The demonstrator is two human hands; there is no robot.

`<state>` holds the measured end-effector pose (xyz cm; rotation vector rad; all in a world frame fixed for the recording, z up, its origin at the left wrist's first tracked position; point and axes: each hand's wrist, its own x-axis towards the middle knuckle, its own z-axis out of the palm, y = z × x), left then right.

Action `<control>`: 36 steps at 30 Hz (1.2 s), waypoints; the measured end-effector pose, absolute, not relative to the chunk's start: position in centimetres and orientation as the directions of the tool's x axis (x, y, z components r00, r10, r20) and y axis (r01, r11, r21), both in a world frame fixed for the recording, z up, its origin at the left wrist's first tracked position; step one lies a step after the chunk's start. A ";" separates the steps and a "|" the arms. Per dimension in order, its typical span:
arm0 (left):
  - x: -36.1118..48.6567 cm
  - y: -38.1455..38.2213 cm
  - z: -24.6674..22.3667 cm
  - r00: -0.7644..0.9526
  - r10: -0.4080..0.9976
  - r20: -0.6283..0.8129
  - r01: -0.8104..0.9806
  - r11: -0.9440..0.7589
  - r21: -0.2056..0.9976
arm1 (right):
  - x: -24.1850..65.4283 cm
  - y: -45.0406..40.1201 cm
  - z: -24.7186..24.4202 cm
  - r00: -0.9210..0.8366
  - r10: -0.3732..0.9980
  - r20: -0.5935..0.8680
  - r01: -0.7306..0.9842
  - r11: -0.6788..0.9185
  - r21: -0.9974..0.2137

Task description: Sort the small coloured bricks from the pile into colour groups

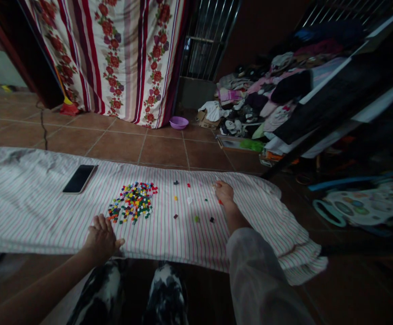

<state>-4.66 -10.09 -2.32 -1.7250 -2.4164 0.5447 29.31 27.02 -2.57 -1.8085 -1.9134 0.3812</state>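
Note:
My left hand (101, 237) lies flat on the striped cloth (81, 225), fingers spread, just below the pile of small multicoloured beads (133, 201). My right hand (224, 193) is at the right, with its fingers pinched together low over the cloth; what is between the fingertips is too small to make out. Left of it, tiny pieces are set apart in loose rows, among them a yellow one (175, 198), a white one (189, 200), a green one (196, 219) and a black one (211, 220). An orange-red piece (220, 202) shows beside my right wrist.
A phone (80, 179) lies on the cloth left of the pile. Beyond the covered surface are a floral curtain (115, 58), a purple basin (179, 122), a red dustpan or broom head (69, 107) and a heap of clothes (260, 95). My knees are below the near edge.

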 end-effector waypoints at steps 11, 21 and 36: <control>-4.1 -9.7 -0.7 -0.408 0.878 -0.251 0.891 0.323 -0.319 | 22.4 20.0 -0.4 -0.220 0.882 0.417 0.685 0.444 -0.577; -4.2 -9.8 -1.2 -0.428 0.869 -0.248 0.893 0.365 -0.263 | 12.5 5.8 -2.6 -0.586 0.736 0.339 0.399 0.626 -0.671; -4.1 -9.7 -1.0 -0.429 0.865 -0.261 0.897 0.373 -0.237 | 10.1 0.8 -4.8 -0.507 0.819 0.267 0.523 0.539 -0.660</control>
